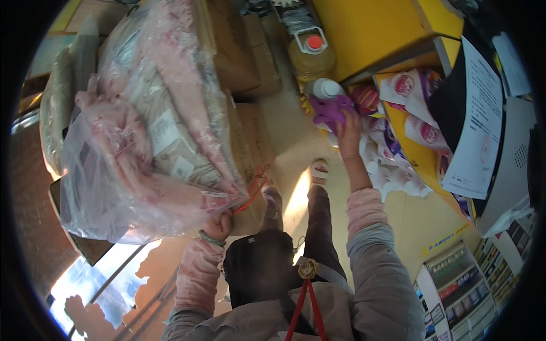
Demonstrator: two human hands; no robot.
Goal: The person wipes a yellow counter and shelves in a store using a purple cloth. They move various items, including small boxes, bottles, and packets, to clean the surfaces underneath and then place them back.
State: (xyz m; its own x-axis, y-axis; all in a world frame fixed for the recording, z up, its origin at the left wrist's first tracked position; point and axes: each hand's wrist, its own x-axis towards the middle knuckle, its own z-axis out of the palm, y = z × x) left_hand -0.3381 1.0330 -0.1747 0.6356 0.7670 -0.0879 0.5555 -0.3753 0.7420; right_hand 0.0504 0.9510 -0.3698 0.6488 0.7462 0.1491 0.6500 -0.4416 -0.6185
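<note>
My right hand [350, 134] is closed around a purple cloth [330, 108]. The cloth presses against a white plastic bottle [327, 88] with a white cap, just below a large clear jug of yellowish liquid [310, 64] with a red cap. My left hand [218, 226], with a green bangle at the wrist, is curled at the near corner of a big clear plastic bag [170, 209]. Pink-patterned bundles and folded cloth packs with labels show inside the bag. A red cord [254, 187] lies beside that hand. Whether the fingers grip the bag is hidden.
Cardboard boxes [251, 136] stand beside and under the bag. At right, a yellow cabinet [375, 34] sits by several white bottles [386, 177] and packets [420, 128]. A printed sheet [473, 123] hangs nearby. A stocked shelf [460, 290] stands lower right.
</note>
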